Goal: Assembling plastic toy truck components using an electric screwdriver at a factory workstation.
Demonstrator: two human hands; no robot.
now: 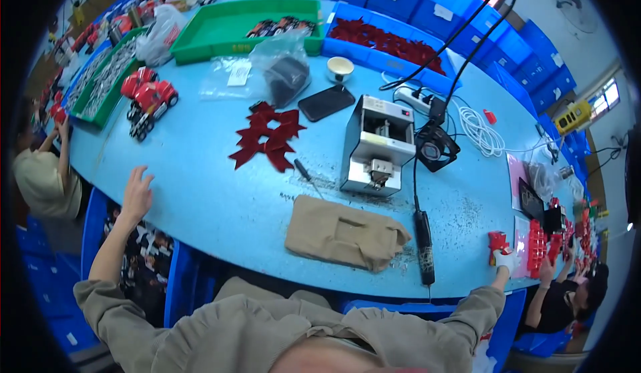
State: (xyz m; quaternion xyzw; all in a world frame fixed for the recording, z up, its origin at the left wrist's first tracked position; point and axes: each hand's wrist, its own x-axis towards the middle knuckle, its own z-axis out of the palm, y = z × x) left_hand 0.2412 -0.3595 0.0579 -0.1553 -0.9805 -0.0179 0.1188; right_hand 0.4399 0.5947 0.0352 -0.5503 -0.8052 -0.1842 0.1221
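The gloved right hand (505, 261) seems closed on the red part (498, 241) just beyond its palm, probably light, stiff plastic best pinched by its sides, while the left hand (137, 196) hovers open, well apart.

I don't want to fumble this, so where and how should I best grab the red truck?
Probably grip the red truck by its bulky body, coming from above and the right. The narrower dark chassis juts toward you, while a green bin stands to its left and a white bag behind it.
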